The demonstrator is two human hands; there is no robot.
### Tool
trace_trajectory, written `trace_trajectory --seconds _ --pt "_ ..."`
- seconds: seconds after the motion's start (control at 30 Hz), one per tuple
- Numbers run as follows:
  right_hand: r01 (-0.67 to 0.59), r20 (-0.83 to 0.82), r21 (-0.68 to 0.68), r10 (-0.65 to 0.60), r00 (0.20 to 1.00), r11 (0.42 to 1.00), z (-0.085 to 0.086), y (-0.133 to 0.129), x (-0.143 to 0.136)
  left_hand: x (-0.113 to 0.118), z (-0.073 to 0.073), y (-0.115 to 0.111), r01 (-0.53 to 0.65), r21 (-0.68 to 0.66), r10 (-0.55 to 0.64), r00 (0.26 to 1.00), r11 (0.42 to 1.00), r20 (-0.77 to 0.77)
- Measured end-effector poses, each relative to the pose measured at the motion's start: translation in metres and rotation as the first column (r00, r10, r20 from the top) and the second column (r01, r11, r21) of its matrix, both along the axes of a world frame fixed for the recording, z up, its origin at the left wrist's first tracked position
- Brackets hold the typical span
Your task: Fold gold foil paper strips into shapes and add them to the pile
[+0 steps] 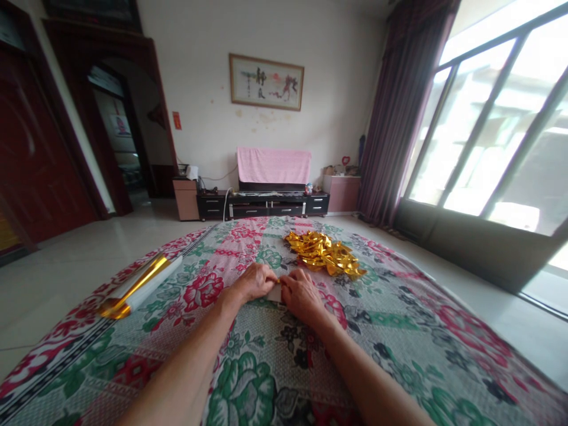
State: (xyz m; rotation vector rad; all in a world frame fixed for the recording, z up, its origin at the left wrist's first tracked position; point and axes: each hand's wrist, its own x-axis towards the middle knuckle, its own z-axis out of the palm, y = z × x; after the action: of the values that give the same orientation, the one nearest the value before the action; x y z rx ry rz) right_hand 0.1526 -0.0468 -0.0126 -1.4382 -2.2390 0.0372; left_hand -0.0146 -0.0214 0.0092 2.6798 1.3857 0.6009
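My left hand [256, 280] and my right hand [302, 293] meet over the middle of the flowered cloth [244, 384], fingers closed in a pinch. Between them is a small piece of paper [274, 293], its pale side showing, with a bit of gold at the fingertips. Both hands grip its upper edge. Just beyond my right hand lies a pile of folded gold foil pieces [326, 254]. Off to the left, a loosely rolled stack of gold and white sheets [137, 287] rests on the cloth.
Beyond the cloth's far edge stands a low black cabinet [266, 207] with a pink towel [274, 165] over something above it. A purple curtain [390, 112] and large windows are on the right. Dark red doors [39, 130] are at the left.
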Motion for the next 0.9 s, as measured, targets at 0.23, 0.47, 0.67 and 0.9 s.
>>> trace_trajectory --seconds 0.23,0.47,0.67,0.9 --pt "0.003 -0.020 0.006 -0.003 1.000 1.000 0.002 -0.001 0.000 -0.002 -0.005 0.001 -0.057 0.027 0.056 0.997 0.998 0.048" --pt "0.003 -0.031 0.002 -0.003 1.000 1.000 0.001 -0.001 0.000 -0.003 -0.008 0.004 0.008 0.059 -0.008 1.000 0.998 0.007" --pt "-0.009 -0.022 0.021 0.010 1.000 1.000 -0.001 0.001 0.000 -0.003 0.000 0.002 0.053 0.070 -0.044 0.991 0.996 -0.125" --pt "-0.011 0.007 0.036 0.011 1.000 0.999 -0.005 0.002 0.000 -0.007 0.009 -0.001 0.034 -0.067 -0.044 0.987 0.997 -0.155"
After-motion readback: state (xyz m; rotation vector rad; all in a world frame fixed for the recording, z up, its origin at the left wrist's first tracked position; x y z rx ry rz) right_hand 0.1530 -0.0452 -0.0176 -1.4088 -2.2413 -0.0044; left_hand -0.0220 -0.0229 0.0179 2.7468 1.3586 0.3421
